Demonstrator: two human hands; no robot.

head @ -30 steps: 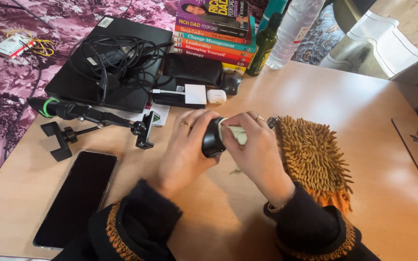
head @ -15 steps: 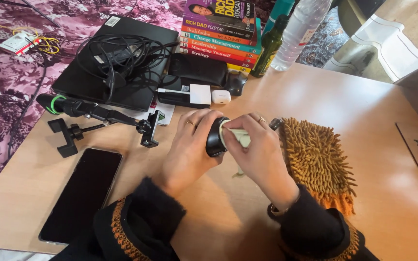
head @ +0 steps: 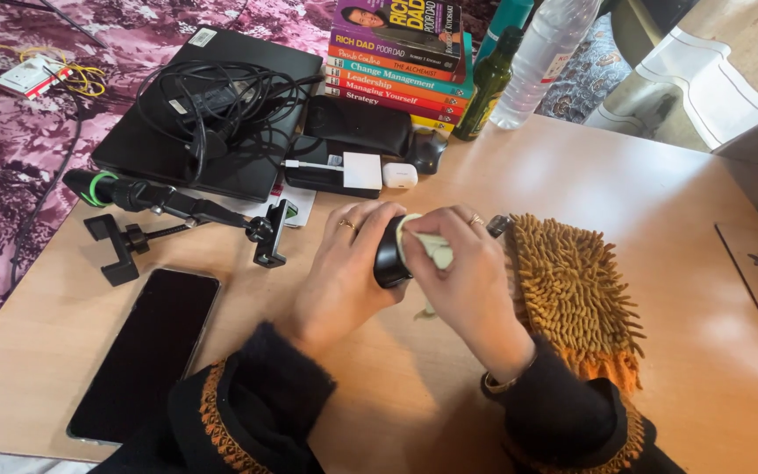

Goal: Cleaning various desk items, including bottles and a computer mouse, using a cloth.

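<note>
The small black object [head: 389, 254] is held just above the counter [head: 625, 193], between the two hands, near the middle of the head view. Its exact kind cannot be told, since most of it is covered; only a dark rounded end shows between the fingers. The left hand [head: 339, 276] is wrapped around it from the left side, fingers curled over the top and closed on it, a ring showing on one finger. The right hand [head: 462, 285] is closed on a pale cloth [head: 427, 247], which is pressed against the object's exposed end by the fingertips.

For the wiping to be done well, the object is best kept firmly fixed in the left hand while only the cloth is moved, so that pressure is even and nothing slips onto the counter. A clean fold of cloth should be kept against the surface, and the object could be turned a little in the grip so that every side is reached.

Both wrists are bent inward, the forearms coming up from the lower edge of the view in dark sleeves with orange trim. The right forearm lies just beside an orange shaggy duster [head: 572, 294], seemingly touching its edge. A black phone [head: 146, 351] lies flat well to the left, and a phone clamp on a stalk [head: 177, 219] lies beyond it, near a laptop with cables [head: 208, 114] and a stack of books [head: 396, 53].
</note>
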